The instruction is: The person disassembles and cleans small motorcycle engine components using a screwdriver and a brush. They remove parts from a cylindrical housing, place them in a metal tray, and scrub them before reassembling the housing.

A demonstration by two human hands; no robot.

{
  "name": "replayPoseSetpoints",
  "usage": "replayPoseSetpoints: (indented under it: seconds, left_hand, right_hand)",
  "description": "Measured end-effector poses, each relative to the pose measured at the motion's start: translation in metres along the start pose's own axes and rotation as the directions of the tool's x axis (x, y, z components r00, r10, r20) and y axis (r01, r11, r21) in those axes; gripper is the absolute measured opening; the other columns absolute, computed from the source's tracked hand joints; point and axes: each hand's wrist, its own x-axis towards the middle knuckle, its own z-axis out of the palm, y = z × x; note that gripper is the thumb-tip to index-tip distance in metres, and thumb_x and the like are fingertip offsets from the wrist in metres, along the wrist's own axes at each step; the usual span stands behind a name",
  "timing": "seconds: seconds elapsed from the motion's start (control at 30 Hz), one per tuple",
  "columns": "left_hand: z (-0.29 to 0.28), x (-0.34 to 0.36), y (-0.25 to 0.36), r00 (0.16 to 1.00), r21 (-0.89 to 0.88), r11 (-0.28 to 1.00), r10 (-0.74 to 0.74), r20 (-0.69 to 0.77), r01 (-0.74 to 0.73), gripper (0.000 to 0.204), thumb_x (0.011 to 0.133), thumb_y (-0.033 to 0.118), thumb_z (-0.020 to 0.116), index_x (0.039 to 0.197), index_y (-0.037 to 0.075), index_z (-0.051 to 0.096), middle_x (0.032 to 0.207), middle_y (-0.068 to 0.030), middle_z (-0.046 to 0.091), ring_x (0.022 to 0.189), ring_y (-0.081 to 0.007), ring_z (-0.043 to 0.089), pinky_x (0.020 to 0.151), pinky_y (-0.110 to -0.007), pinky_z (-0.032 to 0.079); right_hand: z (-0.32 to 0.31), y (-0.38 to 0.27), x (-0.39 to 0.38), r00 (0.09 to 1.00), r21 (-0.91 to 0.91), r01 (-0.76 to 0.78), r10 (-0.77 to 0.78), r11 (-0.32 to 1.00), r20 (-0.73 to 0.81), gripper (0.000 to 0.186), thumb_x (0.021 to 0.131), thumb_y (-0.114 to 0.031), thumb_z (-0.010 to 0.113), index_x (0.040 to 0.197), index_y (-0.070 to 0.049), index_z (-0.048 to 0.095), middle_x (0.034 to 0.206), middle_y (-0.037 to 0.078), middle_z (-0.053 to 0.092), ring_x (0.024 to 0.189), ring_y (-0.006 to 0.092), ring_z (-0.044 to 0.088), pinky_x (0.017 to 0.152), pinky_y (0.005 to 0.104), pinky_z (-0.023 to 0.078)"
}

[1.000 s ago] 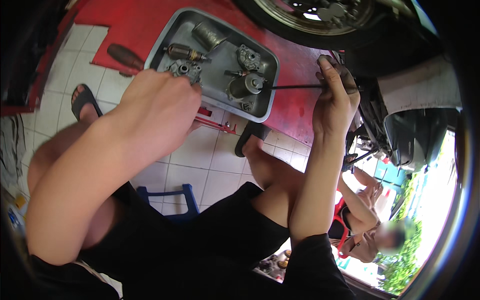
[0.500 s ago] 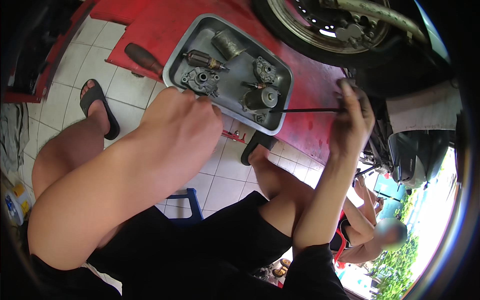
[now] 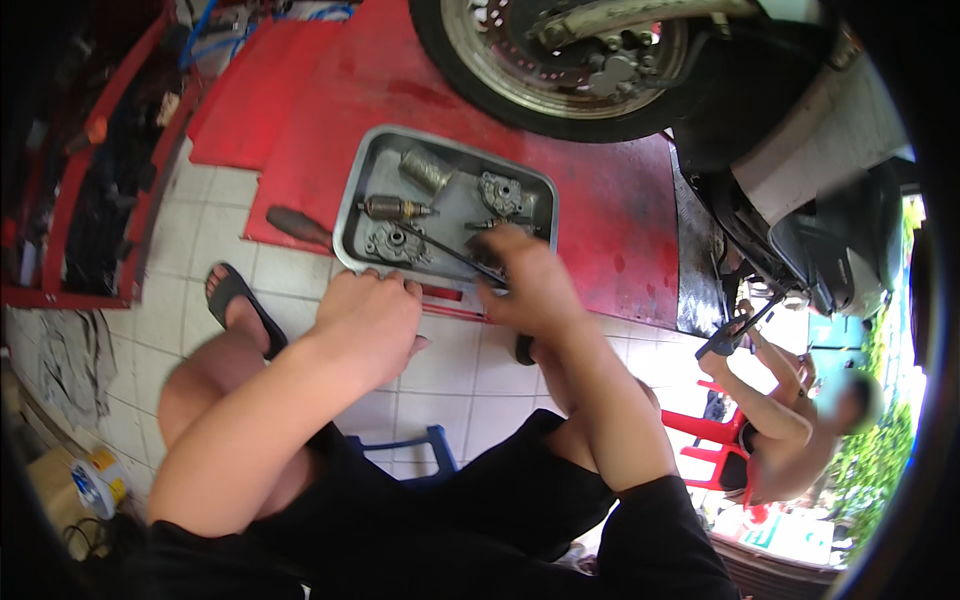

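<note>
The metal tray [image 3: 348,200] holds a hollow cylinder [image 3: 425,170], a motor armature [image 3: 392,208], a cast housing [image 3: 385,245], a smaller housing [image 3: 500,192] and other parts partly behind my right hand. My right hand [image 3: 525,280], blurred, is closed on a thin black rod [image 3: 450,252] lying diagonally across the tray, its tip among the parts. My left hand [image 3: 370,315] rests at the tray's near edge, fingers curled; what they grip is hidden. A dark-handled tool [image 3: 298,225] lies left of the tray on the red platform [image 3: 610,230].
A scooter's front wheel [image 3: 470,100] and body [image 3: 800,230] stand behind and right. A red tool cabinet [image 3: 120,150] is at left, a plastic bucket [image 3: 100,485] below it. A blue stool [image 3: 435,450] is between my legs. A co-worker [image 3: 780,430] sits at right by red chairs [image 3: 700,430].
My right hand has swung left and down over the tray, turning the rod from level to diagonal. My view has shifted, so the tray appears lower in it.
</note>
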Motion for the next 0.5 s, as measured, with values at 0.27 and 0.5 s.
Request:
replayPoseSetpoints:
  seconds: [0.27,0.5]
  left_hand:
    - [-0.008,0.013,0.007,0.996,0.032,0.999,0.034,0.081,-0.036,0.06,0.088,0.047,0.07,0.122,-0.001,0.061,0.112,-0.0214,0.068,0.102,-0.0372,0.068,0.084,-0.048,0.055]
    - [-0.019,0.014,0.005,0.993,0.039,0.999,-0.036,0.109,0.032,0.065,0.086,0.052,0.071,0.125,0.001,0.062,0.117,-0.0208,0.069,0.105,-0.0377,0.068,0.088,-0.049,0.054]
  right_hand:
    - [0.035,-0.008,0.031,0.947,-0.337,-0.104,0.196,0.936,0.253,0.017,0.074,-0.004,0.069,0.09,-0.002,0.074,0.095,0.02,0.072,0.091,0.0357,0.073,0.079,0.0437,0.06]
    - [-0.029,-0.019,0.029,0.943,-0.018,-0.141,0.129,0.99,-0.307,0.021,0.075,-0.022,0.074,0.09,-0.008,0.077,0.087,0.012,0.072,0.086,0.033,0.071,0.079,0.0427,0.058]
